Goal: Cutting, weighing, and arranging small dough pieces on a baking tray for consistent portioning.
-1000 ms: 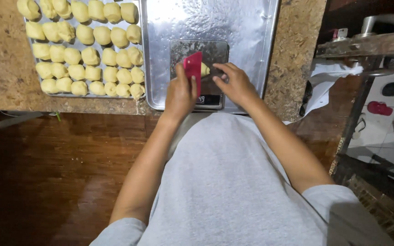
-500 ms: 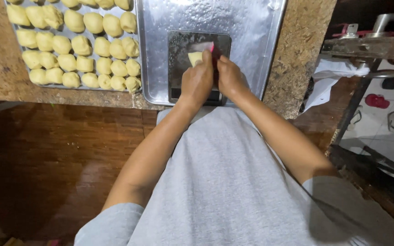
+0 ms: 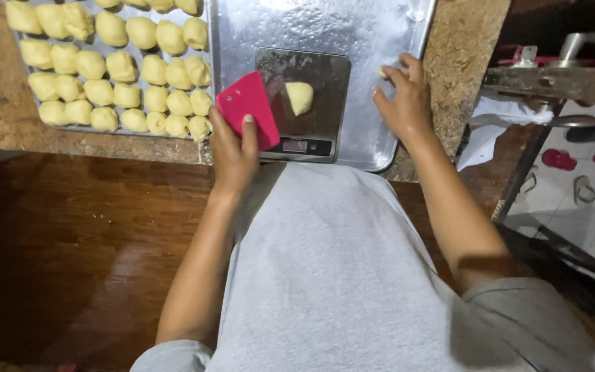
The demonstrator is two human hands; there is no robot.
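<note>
A red dough scraper (image 3: 248, 117) is gripped between thumb and fingers of the left hand (image 3: 234, 153), just left of the kitchen scale (image 3: 303, 103). A dough piece (image 3: 299, 97) sits on the scale. To its right, a small dough bit (image 3: 383, 71) is pinched by the right hand (image 3: 402, 103).

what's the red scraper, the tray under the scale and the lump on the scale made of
Red scraper, held in the left hand: looks like thin matte plastic, one flat even colour. Tray: likely aluminium or steel, silvery with a rolled rim and dull, smeared reflections. Lump on the scale: pale yellow dough, soft and irregular, like the pieces on the other tray. The right hand rests on the silvery tray.
</note>
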